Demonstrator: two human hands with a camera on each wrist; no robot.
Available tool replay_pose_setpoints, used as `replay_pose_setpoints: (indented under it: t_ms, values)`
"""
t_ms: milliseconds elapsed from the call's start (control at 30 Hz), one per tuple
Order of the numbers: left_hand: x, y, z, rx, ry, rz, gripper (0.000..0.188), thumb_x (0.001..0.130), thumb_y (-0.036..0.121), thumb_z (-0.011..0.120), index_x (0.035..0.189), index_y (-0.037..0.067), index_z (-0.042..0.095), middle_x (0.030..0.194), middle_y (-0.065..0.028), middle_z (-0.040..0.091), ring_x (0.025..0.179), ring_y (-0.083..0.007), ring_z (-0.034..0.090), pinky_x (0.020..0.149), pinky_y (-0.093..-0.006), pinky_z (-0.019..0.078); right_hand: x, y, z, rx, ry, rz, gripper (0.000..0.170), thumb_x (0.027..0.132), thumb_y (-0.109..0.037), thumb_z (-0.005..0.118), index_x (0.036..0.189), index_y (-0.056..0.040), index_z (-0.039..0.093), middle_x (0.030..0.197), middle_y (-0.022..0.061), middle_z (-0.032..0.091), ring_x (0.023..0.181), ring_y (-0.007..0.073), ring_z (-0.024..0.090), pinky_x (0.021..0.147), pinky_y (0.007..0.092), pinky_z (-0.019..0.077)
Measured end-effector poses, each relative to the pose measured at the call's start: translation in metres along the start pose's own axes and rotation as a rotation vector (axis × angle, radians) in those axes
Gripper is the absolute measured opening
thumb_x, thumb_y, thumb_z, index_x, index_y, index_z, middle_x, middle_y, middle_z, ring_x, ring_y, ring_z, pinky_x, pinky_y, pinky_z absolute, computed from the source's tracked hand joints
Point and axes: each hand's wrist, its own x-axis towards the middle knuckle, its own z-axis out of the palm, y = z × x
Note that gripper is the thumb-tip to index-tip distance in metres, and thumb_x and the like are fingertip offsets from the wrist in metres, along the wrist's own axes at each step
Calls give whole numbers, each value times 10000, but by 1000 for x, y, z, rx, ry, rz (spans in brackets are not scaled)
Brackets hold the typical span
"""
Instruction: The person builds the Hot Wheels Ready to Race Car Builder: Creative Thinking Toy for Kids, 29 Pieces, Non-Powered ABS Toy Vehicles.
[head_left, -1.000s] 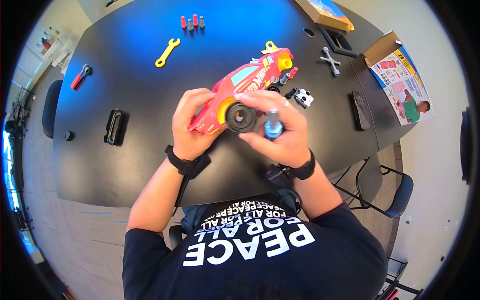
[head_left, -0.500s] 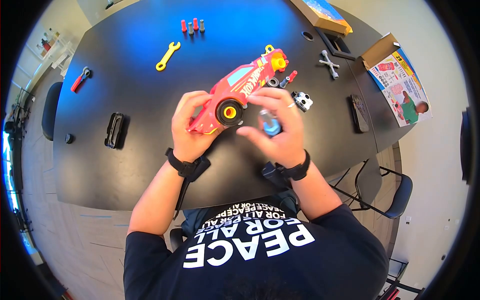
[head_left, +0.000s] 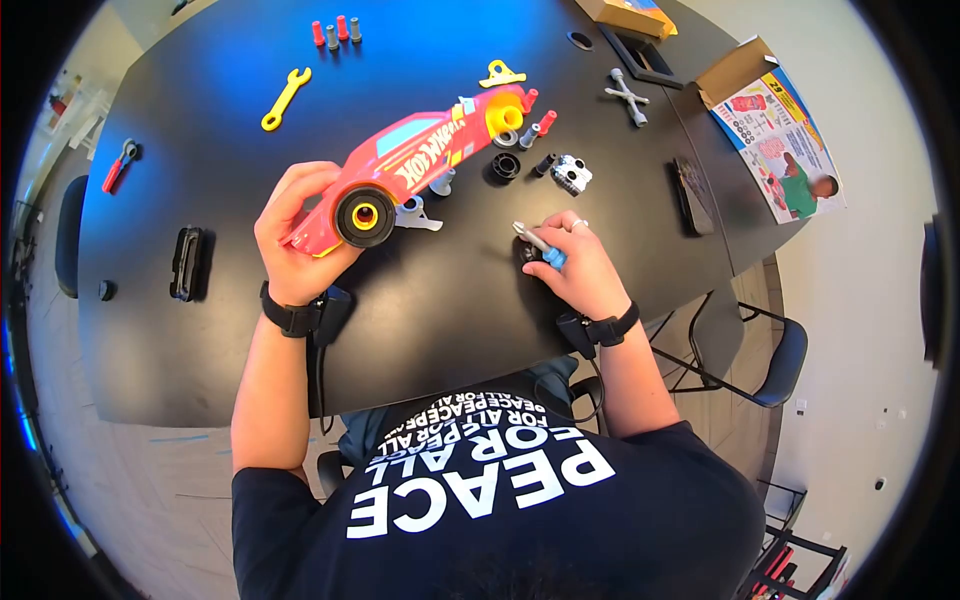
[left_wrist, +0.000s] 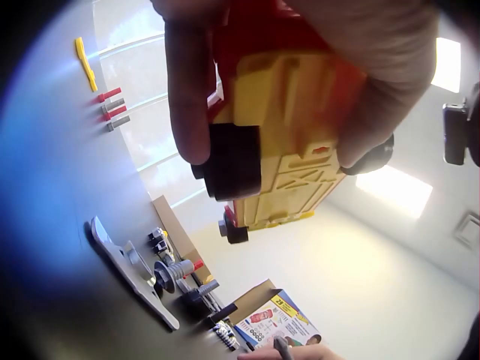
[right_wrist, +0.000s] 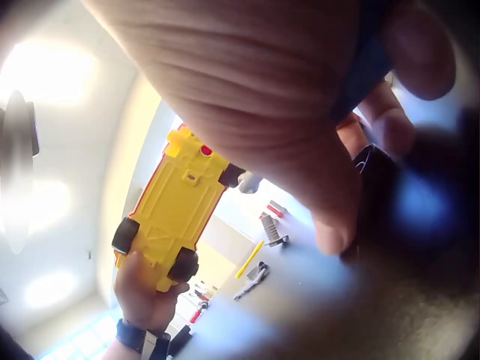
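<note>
My left hand (head_left: 300,235) grips the rear end of a red toy car (head_left: 385,160) and holds it up over the table. A black wheel (head_left: 366,217) with a yellow hub sits on the car's near side. In the left wrist view the yellow underside (left_wrist: 292,150) shows, with dark wheels at its sides. My right hand (head_left: 585,268), low over the table, holds a toy screwdriver (head_left: 546,250) with a blue handle and grey tip. Its fingertips are at a round black piece (head_left: 526,252), partly hidden by the hand; whether they grip it I cannot tell.
Beyond the hands lie a grey-white part (head_left: 420,219), a black ring (head_left: 503,168), a white engine-like block (head_left: 571,174) and bolts (head_left: 530,136). A yellow wrench (head_left: 287,99), a cross-shaped lug wrench (head_left: 628,97) and a printed box (head_left: 775,130) lie farther out.
The right hand left the wheel at the car's side and moved right and down to the black piece, keeping the screwdriver. The left hand shifted left with the car.
</note>
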Motion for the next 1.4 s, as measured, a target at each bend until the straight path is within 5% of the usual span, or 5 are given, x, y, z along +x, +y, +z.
replay_pose_setpoints:
  t_ms: [833,967,1100,1167,1400]
  values:
    - [-19,-8,-75,-31,-44,-76,698,589,96,1052,1211,-10,756,1195,-160,736,1083,-256,708,942,-391,562,100,-9,17,-190,70,-165,355,841,-53,863,1182,-57,763,1207,135,681,1110,389,692,954,478,578]
    - [-17,0,-71,45,-56,-142,598,642,154,1021,1160,-21,778,1191,-148,741,1080,-251,705,959,-392,541,82,-30,-9,172,159,-164,489,830,-34,878,1300,-68,747,1199,116,640,1172,318,661,1029,412,531]
    - [-18,-4,-64,70,-103,-108,572,664,124,995,1170,-15,769,1156,-155,743,1033,-259,715,930,-388,550,63,-73,-27,811,203,-7,423,886,-3,872,1288,-12,738,1255,76,626,902,147,710,699,267,560]
    - [-19,-5,-59,49,-120,-111,574,662,125,996,1169,-14,766,1155,-158,743,1032,-262,716,928,-389,552,62,-84,-23,1047,218,-293,381,919,0,858,1282,6,742,1305,73,607,803,99,694,588,204,515]
    - [-19,0,-57,42,-139,-65,549,694,154,997,1161,-13,760,1135,-165,749,1016,-273,737,898,-390,578,80,-77,5,913,219,-515,458,835,42,912,1267,-1,764,1355,119,596,812,88,645,651,232,519]
